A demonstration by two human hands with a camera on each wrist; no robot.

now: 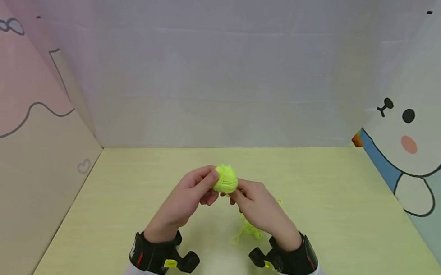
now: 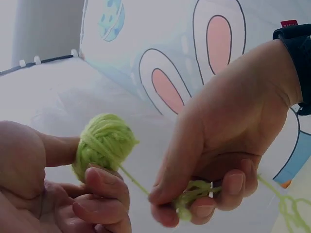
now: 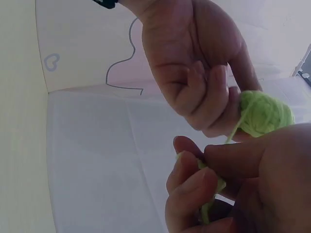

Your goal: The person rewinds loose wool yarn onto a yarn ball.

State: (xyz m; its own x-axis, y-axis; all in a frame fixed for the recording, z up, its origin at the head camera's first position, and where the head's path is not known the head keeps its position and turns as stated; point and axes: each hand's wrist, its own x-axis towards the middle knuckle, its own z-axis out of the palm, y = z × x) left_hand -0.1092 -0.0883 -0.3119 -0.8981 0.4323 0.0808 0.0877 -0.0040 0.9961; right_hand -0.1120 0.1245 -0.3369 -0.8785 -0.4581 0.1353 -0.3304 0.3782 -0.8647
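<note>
A small ball of neon yellow-green yarn [image 1: 225, 179] is held above the table between the thumb and fingers of my left hand [image 1: 191, 193]. To its right, my right hand [image 1: 263, 208] pinches the yarn strand between thumb and forefinger. A short taut strand [image 2: 133, 180] runs from the ball to those fingertips in the left wrist view. Some looped yarn [image 2: 194, 191] is gathered under the curled fingers of the right hand. From there, loose yarn [image 1: 251, 230] trails down below the right hand, partly hidden by it.
A pale yellow table [image 1: 136, 191] lies under both hands. Behind it rises a whitish sheet wall [image 1: 226, 88]. Printed side walls stand left and right, the right wall [image 1: 431, 111] with a cartoon animal. Each wrist wears a black camera strap [image 1: 154, 252].
</note>
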